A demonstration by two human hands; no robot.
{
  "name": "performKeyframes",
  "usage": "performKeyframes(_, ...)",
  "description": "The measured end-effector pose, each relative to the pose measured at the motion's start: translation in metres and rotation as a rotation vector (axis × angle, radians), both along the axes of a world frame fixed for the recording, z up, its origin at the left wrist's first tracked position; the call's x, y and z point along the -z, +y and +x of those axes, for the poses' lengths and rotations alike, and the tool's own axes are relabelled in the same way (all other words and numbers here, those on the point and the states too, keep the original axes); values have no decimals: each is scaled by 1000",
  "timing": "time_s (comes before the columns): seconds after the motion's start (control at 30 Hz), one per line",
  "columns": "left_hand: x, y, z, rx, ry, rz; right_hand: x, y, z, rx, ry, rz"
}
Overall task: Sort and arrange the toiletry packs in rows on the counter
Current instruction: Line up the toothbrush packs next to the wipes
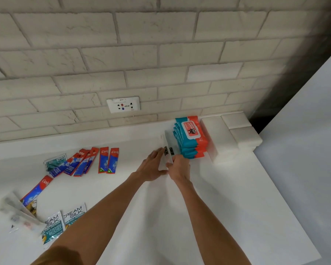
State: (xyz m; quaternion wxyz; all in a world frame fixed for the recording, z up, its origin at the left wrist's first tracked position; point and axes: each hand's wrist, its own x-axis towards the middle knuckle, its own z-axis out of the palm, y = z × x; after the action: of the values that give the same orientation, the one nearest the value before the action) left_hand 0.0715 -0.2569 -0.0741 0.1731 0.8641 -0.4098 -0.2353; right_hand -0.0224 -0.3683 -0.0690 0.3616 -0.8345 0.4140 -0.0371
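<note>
Just left of the wet-wipe stack (191,139) on the table (227,207), the left hand (152,166) lays straight fingers against a white pack (168,152). The right hand (179,168) pinches its near edge. It probably handles light, soft and slippery; grip the edges.

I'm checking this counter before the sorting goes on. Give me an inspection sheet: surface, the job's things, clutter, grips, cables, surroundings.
Surface: white counter, plain and flat.
Job's things: wipe packs stand on edge in a row against a white block; a white pack stands beside them; toothpaste sachets lie loosely fanned; hair sachets lie at the near left.
Clutter: blurred clear wrappers at the far left.
Grips: left hand lies straight-fingered along the white pack; right hand pinches it.
Cables: nothing seen.
Surroundings: tiled wall with a wall socket.
</note>
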Motion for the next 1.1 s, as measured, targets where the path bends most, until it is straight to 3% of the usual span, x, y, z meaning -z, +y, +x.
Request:
performKeyframes(0.2,7,-5,3,22,-47,10,7,0,0,-50,25,-100)
performKeyframes(0.43,11,-7,-2,-14,-45,32,16,2,-23,-105,-45,-383)
performKeyframes(1.1,1,13,-5,-19,-97,16,4,19,-37,-154,-48,-384)
